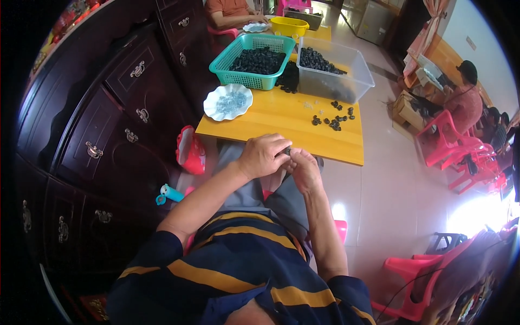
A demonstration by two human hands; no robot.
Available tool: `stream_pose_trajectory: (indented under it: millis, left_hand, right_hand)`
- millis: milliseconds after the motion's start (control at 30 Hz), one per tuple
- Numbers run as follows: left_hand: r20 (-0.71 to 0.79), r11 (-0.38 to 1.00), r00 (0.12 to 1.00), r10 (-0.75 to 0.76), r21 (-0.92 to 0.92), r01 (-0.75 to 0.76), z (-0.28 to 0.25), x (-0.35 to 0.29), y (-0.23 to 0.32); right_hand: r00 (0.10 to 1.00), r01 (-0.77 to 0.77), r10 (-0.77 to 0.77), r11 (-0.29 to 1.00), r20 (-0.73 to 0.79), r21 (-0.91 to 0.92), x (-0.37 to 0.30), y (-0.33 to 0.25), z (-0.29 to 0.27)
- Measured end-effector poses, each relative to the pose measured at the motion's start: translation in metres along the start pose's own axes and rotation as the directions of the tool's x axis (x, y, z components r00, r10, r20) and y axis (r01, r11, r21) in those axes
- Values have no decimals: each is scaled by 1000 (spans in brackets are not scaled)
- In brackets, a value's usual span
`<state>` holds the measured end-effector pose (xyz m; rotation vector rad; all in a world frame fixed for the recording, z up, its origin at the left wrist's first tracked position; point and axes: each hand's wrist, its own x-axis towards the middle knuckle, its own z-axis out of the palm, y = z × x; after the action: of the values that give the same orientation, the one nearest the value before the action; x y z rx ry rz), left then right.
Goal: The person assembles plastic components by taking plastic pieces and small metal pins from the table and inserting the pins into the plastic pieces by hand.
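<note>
Dark piece: You have a small dark piece (288,151) between your fingertips, at the middle of the surface's (271,120) front edge.
Left grip: Your left hand (265,154) pinches it from the left, thumb and fingers nearly closed around it.
Right grip: Your right hand (304,169) meets it from the right, fingertips bunched against it; whether they hold anything more, you cannot tell.
Key relation: The piece lies directly between your two grips, neither hand clearly nearer. Its long axis is hidden by your fingers.
Black pieces: Loose ones (336,123) lie beyond your grip and to its right, toward the surface's right edge, nearer your right hand.
Clear bits: A few (307,105) lie just left of and beyond those pieces.
Dish: The white, wavy-rimmed dish (209,103), holding more clear bits, stands at the left edge, nearer your left hand.
Containers: Toward the far edge, the green basket (262,82) and clear bin (331,89) hold black pieces.
Writing: You can read no brand or label on these things.
</note>
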<state>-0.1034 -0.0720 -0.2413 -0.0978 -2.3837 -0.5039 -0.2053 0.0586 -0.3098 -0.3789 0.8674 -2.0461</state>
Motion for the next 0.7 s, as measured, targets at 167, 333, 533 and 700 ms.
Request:
stream_pose_trajectory:
  millis: [167,333,533,700]
  left_hand:
    - [45,1000,999,4,9,-4,2,-6,-7]
    - [123,907,938,-324,-242,345,8,-10,-22]
    - [372,632,759,-534,-422,651,-36,-9,-74]
    - [410,499,724,-554,-533,683,-65,-23,-91]
  right_hand:
    - [999,-38,38,998,0,-57,1,6,-8]
    - [997,-69,65,993,-37,-101,-3,7,-3]
    - [981,-147,128,981,-149,-126,6,10,-10]
    - [933,-203,227,973,-279,110,19,22,-30]
